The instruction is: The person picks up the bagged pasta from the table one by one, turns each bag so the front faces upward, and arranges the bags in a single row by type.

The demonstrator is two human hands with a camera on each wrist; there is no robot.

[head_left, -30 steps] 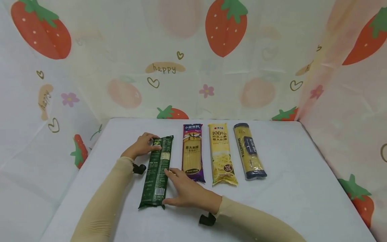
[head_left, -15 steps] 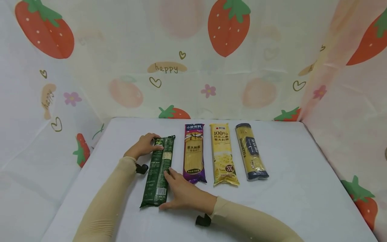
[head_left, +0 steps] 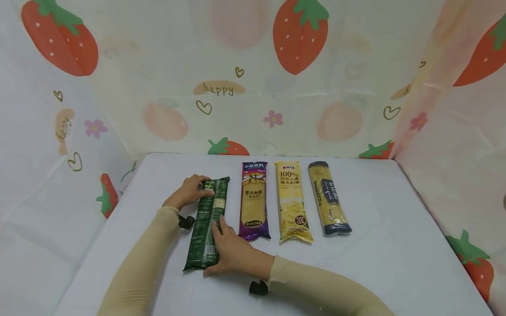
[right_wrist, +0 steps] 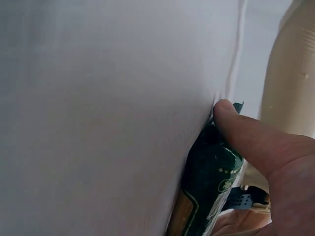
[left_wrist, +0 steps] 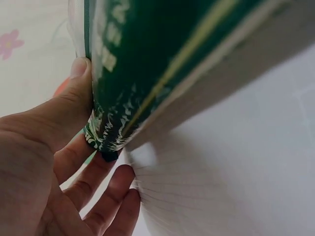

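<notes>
A long green spaghetti pack (head_left: 203, 224) lies on the white table at the left, its printed side with a barcode facing up. My left hand (head_left: 187, 192) grips its far end, the thumb on top and the fingers round the end, as the left wrist view shows the pack (left_wrist: 133, 64) from below. At the near right part, my right hand (head_left: 233, 252) holds the pack, fingers over its right edge and thumb at the near end. In the right wrist view that thumb (right_wrist: 246, 132) presses against the pack's end (right_wrist: 211, 157).
To the right lie a purple pasta pack (head_left: 254, 202), a yellow pasta pack (head_left: 292, 202) and a blue-ended spaghetti pack (head_left: 329, 197), side by side. Strawberry-print cloth (head_left: 237, 118) hangs behind and at both sides of the table.
My right hand has shifted left and closer over the green spaghetti pack, its thumb moving round the near end. The left hand keeps its grip. The head view has shifted slightly.
</notes>
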